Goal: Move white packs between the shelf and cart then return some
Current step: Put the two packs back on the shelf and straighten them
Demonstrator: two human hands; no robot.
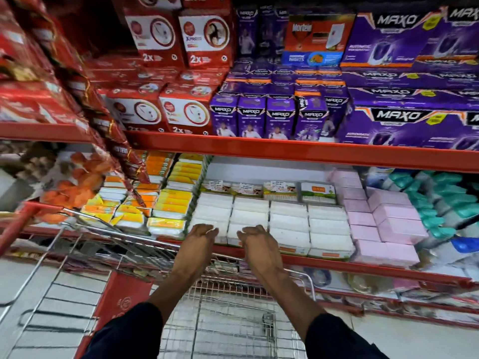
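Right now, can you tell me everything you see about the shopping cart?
The silver wire-mesh shopping cart stands right below the person's outstretched arms, pushed up against the red metal shelf. Its basket is a grid of thin metal rods with a rounded top rim, and a red plastic panel sits on its left side. The part of the basket in view looks empty. Neither hand touches it.
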